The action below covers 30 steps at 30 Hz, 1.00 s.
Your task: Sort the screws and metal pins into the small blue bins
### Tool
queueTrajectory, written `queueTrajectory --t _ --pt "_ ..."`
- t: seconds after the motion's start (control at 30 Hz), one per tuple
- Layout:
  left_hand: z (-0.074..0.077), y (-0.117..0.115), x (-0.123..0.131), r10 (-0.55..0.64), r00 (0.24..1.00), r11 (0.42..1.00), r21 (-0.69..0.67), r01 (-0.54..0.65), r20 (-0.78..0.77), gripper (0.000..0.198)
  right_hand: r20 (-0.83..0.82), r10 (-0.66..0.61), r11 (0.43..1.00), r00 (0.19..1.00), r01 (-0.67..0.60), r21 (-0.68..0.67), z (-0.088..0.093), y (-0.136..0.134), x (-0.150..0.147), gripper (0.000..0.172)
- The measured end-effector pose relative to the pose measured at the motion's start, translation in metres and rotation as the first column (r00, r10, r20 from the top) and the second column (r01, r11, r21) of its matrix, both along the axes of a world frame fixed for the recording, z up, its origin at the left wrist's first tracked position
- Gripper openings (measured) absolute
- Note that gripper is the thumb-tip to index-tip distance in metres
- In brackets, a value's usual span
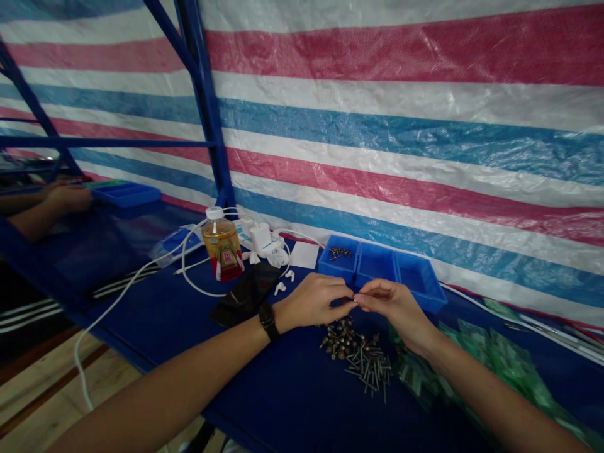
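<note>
My left hand [314, 303] and my right hand [394, 308] meet with their fingertips pinched together over the blue table top [283, 402]. Something small and pale sits between the fingertips, too small to name. Just below them lies a loose pile of nails and dark-headed studs [361, 358]. Behind my hands stands a blue compartment tray [377, 267], with several dark screws [340, 253] in its left compartment. A black wristwatch [268, 319] circles my left wrist, and a black smartphone [246, 294] lies near that hand.
A labelled plastic bottle [223, 246], white charger parts [262, 240], a white card [304, 255] and a white cable [198, 277] sit at the back. Green plastic bags [491, 371] lie at right. Further left are a co-worker's forearm [61, 201] and a blue tray [125, 195]. A striped tarpaulin [401, 126] forms the back wall.
</note>
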<state>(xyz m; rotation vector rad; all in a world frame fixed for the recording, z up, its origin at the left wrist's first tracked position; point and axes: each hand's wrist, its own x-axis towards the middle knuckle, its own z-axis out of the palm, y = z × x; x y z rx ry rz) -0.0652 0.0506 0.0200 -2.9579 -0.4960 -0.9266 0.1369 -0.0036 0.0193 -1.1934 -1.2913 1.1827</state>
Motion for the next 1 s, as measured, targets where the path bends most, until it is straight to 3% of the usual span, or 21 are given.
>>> queueTrajectory --t 0.27,0.63,0.83,1.0 --pt "0.0015 -0.0032 0.0020 0.026 0.999 0.997 0.075 -0.028 0.028 0.020 -0.101 0.014 0.995 0.995 -0.024 -0.094 0.0063 -0.0029 -0.0010 0.028" --pt "0.0037 -0.0046 0.0006 0.044 0.998 0.987 0.155 -0.036 -0.046 0.020 0.015 0.054 0.998 0.998 -0.055 0.028 0.0036 -0.0029 -0.0010 0.022" --pt "0.0033 -0.0063 0.0004 0.058 0.994 0.985 0.168 -0.042 -0.091 0.024 -0.036 0.064 0.994 0.997 -0.067 -0.086 0.0038 -0.0026 0.0014 0.030" --pt "0.0065 -0.0027 0.0027 0.122 0.992 0.954 0.280 -0.107 -0.038 0.023 0.002 0.115 0.973 0.993 -0.112 -0.204 -0.0009 0.0004 0.0071 0.030"
